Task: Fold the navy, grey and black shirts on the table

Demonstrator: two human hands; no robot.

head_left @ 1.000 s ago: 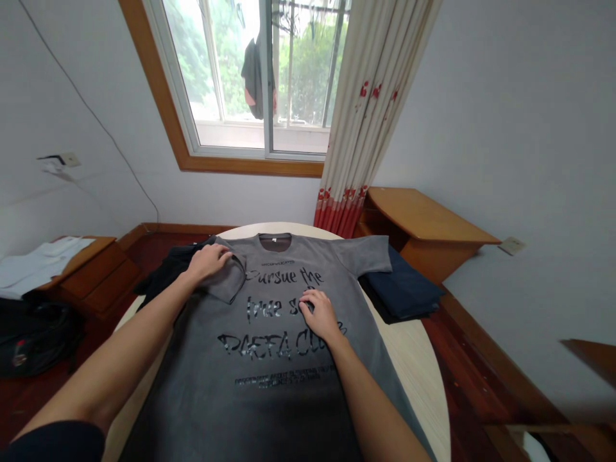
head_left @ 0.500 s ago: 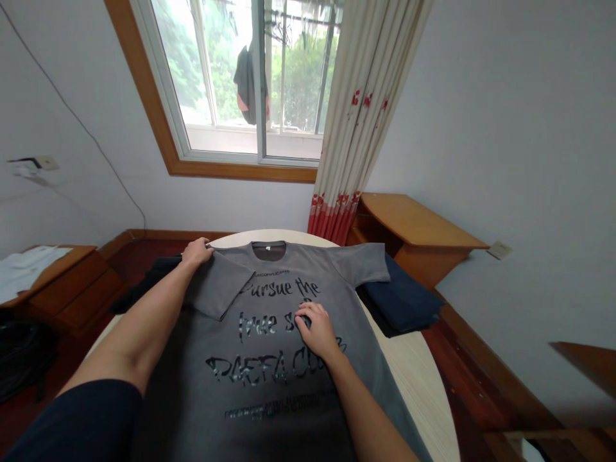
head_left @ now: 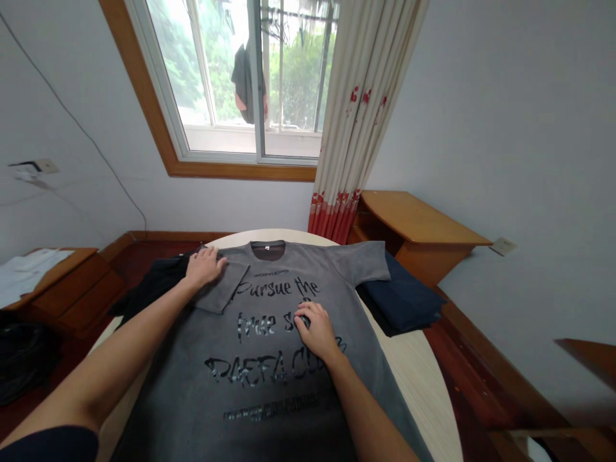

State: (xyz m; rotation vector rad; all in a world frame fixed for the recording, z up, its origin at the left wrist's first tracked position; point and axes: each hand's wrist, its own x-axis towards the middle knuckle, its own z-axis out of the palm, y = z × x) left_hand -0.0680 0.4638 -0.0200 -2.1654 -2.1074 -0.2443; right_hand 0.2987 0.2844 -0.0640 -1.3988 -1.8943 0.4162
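Grey tee [head_left: 269, 394] lying spread across the round bench [head_left: 428, 385]

So the left hand [head_left: 205, 265] is lying over the folded-in sleeve [head_left: 222, 289], fingers loose and released. The right hand [head_left: 317, 329] is resting on the lettering [head_left: 264, 326], fingers slightly curled but pretty relaxed too. Folded navy clothes [head_left: 407, 294] are poking out past the other sleeve [head_left: 368, 263].

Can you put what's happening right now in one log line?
left hand: on folded-in sleeve | right hand: on shirt | shirt: spread on table | black clothes: left | navy pile: right
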